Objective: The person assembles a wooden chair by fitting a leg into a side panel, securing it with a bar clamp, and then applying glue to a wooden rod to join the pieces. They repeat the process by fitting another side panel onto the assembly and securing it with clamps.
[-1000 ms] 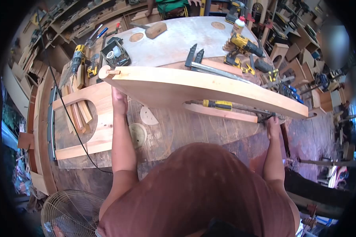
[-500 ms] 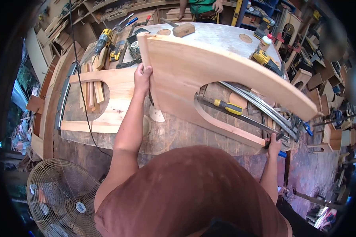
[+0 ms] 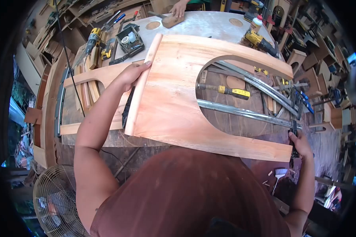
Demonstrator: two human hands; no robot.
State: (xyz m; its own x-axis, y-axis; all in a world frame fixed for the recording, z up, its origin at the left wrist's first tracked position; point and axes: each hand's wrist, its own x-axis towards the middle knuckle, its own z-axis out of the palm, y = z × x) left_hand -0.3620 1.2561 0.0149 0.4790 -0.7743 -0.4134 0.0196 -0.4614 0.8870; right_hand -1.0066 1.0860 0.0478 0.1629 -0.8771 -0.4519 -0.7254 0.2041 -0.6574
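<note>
A pale wooden panel (image 3: 172, 91) with a deep U-shaped cutout is held tilted above the bench, its broad face toward me. My left hand (image 3: 132, 75) grips its left end, the thumb on the rounded edge strip (image 3: 144, 85) and the fingers partly hidden. A long bar clamp (image 3: 249, 113) runs behind the panel, its metal bar showing through the cutout. At the strip, a black clamp end (image 3: 127, 112) shows. My right hand (image 3: 302, 145) is closed around the clamp's black right end, beside the tip of the panel's near leg.
Beneath the panel are a yellow-handled tool (image 3: 235, 92) and more bar clamps (image 3: 261, 87). A second cutout panel (image 3: 114, 75) lies left. Drills (image 3: 94, 38), a parts tray (image 3: 130, 41) and a glue bottle (image 3: 256, 23) are farther back. Another person's hand (image 3: 179, 8) touches a wooden mallet (image 3: 172, 20). A fan (image 3: 57, 201) stands at lower left.
The panel has turned from standing on edge to lying flatter, facing me. My left hand moved left, my right hand rightward with the clamp. The other person's hand has come onto the mallet.
</note>
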